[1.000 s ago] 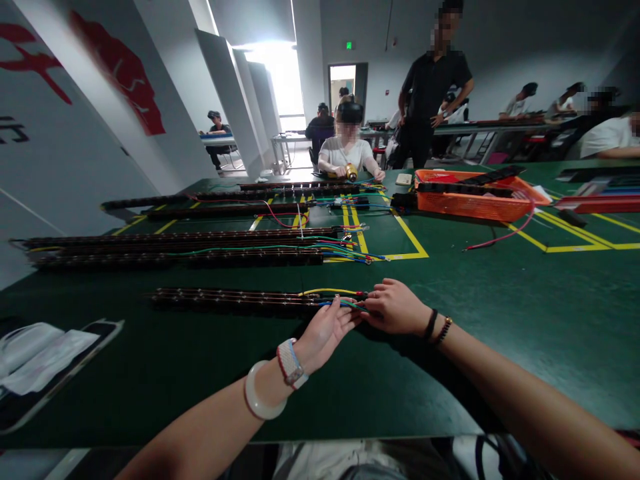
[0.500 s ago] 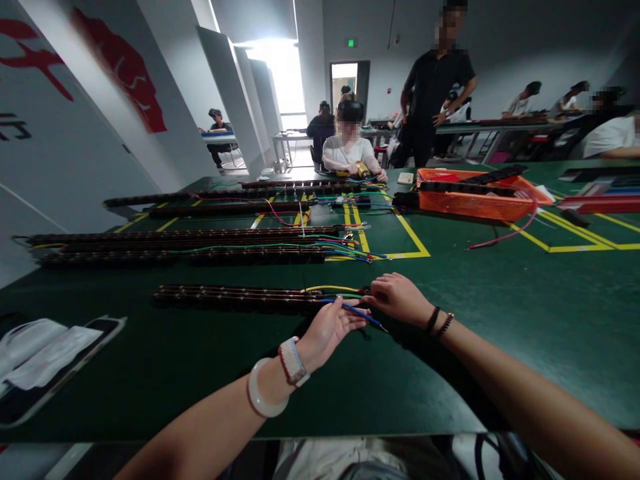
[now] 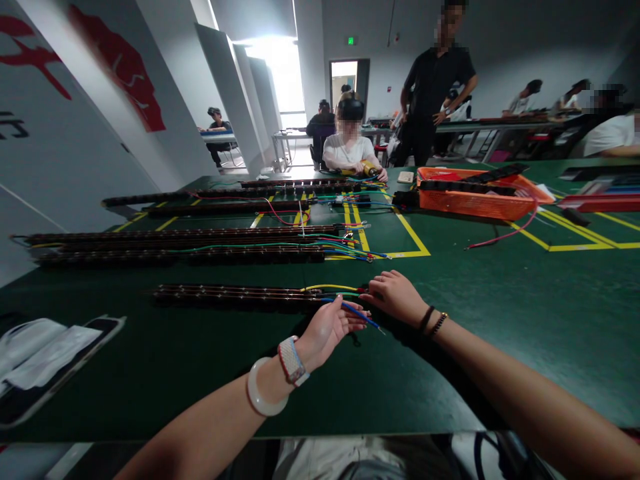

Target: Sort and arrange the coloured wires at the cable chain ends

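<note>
A long dark strip (image 3: 235, 295) with thin copper-coloured lines lies crosswise on the green table, coloured wires leaving its right end. My left hand (image 3: 327, 330), palm up with fingers nearly straight, has the blue wire (image 3: 363, 315) between its thumb and fingers. The bare tip of that wire points down to the right. Just beyond, my right hand (image 3: 400, 295) has its fingers closed in a pinch at the end of the green wire (image 3: 345, 294). A yellow wire (image 3: 327, 287) with a red end runs up to the same fingers, which partly hide the wire ends.
More dark strips (image 3: 200, 255) with wires lie further back on the table (image 3: 475, 320). An orange basket (image 3: 465, 203) holding dark parts stands at the back right. Cloth (image 3: 55, 353) rests on a phone-like slab at left. Across the table a person (image 3: 350, 147) holds a yellow tool.
My right hand has shifted slightly left, its fingers curling a little differently at the wire ends. The left hand and blue wire stay almost in place.
</note>
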Demonstrator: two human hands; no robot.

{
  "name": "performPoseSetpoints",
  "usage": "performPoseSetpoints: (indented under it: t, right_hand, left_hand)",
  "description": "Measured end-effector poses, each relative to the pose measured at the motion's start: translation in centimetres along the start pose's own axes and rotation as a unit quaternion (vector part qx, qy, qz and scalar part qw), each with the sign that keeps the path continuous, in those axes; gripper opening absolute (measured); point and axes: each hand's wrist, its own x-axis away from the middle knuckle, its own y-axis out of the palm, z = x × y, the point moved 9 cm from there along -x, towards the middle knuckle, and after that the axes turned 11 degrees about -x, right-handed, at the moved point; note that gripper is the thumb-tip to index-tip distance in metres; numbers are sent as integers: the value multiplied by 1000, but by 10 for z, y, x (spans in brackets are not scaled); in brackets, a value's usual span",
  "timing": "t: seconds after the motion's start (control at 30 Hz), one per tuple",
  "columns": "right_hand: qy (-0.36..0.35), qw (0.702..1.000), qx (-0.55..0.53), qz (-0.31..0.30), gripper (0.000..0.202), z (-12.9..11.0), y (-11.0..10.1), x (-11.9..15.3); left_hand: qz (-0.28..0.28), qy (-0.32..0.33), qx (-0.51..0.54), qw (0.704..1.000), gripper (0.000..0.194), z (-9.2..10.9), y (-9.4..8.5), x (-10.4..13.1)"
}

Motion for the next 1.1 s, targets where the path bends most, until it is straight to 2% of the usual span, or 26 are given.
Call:
performPoseSetpoints:
  t: [0.2, 0.5, 0.7, 0.9, 1.1]
  right_hand:
    - [10, 1000, 10, 15, 35, 1, 0, -1]
    - [-2, 999, -53, 9, 25, -3, 1, 3]
    - [-3, 991, -129, 21, 35, -8, -16, 5]
    - [-92, 985, -136, -43, 48, -37, -23, 11]
    - [-86, 988, -120, -48, 43, -40, -22, 10]
  left_hand:
    - [-2, 6, 10, 1000, 35, 1, 1, 0]
    - [0, -5, 23, 1000, 36, 0, 1, 0]
    - [7, -12, 25, 1000, 37, 0, 1, 1]
    - [0, -16, 9, 1000, 35, 4, 1, 0]
    - [-26, -13, 9, 1000, 35, 13, -3, -10]
